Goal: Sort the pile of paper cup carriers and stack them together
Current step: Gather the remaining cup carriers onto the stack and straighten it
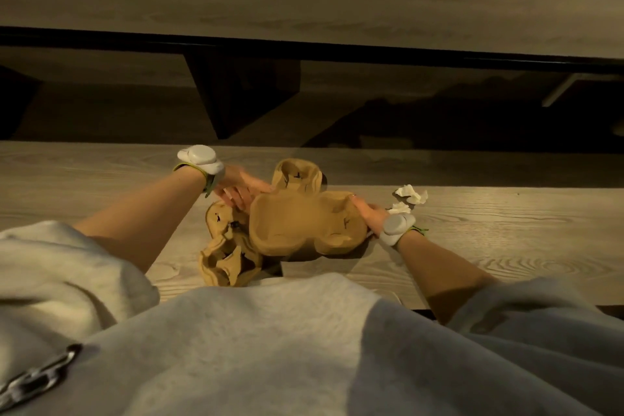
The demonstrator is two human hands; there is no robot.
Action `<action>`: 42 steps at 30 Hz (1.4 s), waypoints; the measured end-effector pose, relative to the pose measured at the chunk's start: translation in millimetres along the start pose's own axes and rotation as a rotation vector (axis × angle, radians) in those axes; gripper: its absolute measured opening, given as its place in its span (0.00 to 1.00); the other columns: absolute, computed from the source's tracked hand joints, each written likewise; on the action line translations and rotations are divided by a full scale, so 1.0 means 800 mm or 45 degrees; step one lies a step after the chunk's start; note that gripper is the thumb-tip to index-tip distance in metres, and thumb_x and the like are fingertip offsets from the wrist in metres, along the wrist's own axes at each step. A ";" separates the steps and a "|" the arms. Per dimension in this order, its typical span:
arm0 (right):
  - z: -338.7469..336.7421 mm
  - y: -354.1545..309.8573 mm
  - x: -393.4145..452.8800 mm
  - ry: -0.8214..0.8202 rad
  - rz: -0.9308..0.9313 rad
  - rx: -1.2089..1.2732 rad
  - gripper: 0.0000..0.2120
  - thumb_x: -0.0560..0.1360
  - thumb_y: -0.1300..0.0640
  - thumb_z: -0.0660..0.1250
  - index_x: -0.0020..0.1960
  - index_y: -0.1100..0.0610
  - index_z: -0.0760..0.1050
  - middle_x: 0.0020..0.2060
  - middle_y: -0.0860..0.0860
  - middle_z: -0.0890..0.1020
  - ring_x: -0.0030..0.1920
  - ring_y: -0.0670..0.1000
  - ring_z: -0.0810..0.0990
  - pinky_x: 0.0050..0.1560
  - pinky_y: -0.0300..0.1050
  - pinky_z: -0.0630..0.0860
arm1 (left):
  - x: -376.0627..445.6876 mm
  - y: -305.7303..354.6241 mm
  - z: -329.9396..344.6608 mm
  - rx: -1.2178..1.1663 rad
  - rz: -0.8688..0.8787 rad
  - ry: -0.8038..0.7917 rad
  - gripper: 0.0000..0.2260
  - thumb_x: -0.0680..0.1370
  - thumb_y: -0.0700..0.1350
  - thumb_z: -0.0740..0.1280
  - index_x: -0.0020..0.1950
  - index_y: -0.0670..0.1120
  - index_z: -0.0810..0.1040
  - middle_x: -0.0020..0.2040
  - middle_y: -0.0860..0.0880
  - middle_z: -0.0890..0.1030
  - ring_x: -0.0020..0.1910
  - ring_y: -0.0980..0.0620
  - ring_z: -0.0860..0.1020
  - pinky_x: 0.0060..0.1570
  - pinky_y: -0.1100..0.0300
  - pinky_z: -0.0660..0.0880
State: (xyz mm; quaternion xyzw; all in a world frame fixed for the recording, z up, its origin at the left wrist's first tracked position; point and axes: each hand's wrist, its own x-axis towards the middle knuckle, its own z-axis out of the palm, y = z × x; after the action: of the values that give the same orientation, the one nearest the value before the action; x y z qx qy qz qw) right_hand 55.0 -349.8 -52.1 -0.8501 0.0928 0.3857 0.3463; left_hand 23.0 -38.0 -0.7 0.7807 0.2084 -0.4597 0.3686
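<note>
Carriers [305, 226] could slip and scatter, since the right hand [369, 213] grips only the top one's edge while the left hand [238, 191] lies flat against it.

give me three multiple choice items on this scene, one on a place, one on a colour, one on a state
1. Where do the crumpled white tissues lie?
A. on the table beyond the right hand
B. inside a carrier
C. in the person's lap

2. What colour are the paper cup carriers?
A. white
B. tan brown
C. blue

3. How does the big carrier stand?
A. flat on the floor
B. held between both hands
C. torn in two

Answers:
1 A: the tissues sit on the table past the right hand.
2 B: all are tan pulp.
3 B: the left hand and right hand meet its ends.
</note>
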 end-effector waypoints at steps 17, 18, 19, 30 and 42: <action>-0.003 -0.025 0.006 0.088 0.086 0.336 0.34 0.74 0.31 0.52 0.61 0.58 0.77 0.56 0.59 0.81 0.57 0.61 0.78 0.64 0.55 0.72 | 0.067 0.053 0.022 -0.147 0.122 0.592 0.15 0.75 0.48 0.69 0.55 0.39 0.79 0.41 0.45 0.82 0.34 0.50 0.79 0.30 0.62 0.75; -0.006 -0.029 0.004 0.108 0.054 0.352 0.32 0.75 0.34 0.53 0.59 0.59 0.77 0.53 0.58 0.82 0.55 0.60 0.78 0.62 0.53 0.73 | 0.068 0.056 0.019 -0.211 0.145 0.609 0.15 0.75 0.47 0.69 0.56 0.39 0.78 0.40 0.45 0.82 0.34 0.51 0.79 0.28 0.63 0.76; -0.009 -0.033 0.004 0.126 0.000 0.352 0.29 0.77 0.36 0.54 0.58 0.60 0.77 0.51 0.57 0.81 0.53 0.57 0.78 0.61 0.51 0.73 | 0.063 0.061 0.014 -0.300 0.165 0.633 0.15 0.76 0.46 0.69 0.58 0.39 0.77 0.38 0.46 0.80 0.33 0.53 0.78 0.25 0.66 0.75; -0.030 -0.109 -0.005 0.157 -0.459 0.350 0.25 0.75 0.42 0.63 0.66 0.57 0.71 0.54 0.54 0.78 0.54 0.53 0.78 0.43 0.43 0.76 | 0.018 0.085 0.016 -0.360 0.419 0.478 0.03 0.74 0.46 0.72 0.41 0.48 0.81 0.35 0.52 0.79 0.30 0.57 0.73 0.25 0.70 0.70; -0.038 -0.071 -0.030 0.260 -0.513 -0.235 0.13 0.75 0.50 0.64 0.55 0.55 0.79 0.50 0.54 0.83 0.52 0.54 0.80 0.55 0.52 0.78 | 0.002 0.113 0.067 -0.052 0.527 0.369 0.05 0.76 0.50 0.68 0.49 0.50 0.81 0.43 0.53 0.81 0.42 0.57 0.78 0.42 0.65 0.73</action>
State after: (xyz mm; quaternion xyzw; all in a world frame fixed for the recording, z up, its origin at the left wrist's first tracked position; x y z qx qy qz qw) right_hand 80.6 -330.4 8.5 -0.9141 -0.0798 0.2277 0.3259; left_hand 53.5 -137.3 16.4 0.8568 0.1039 -0.2534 0.4369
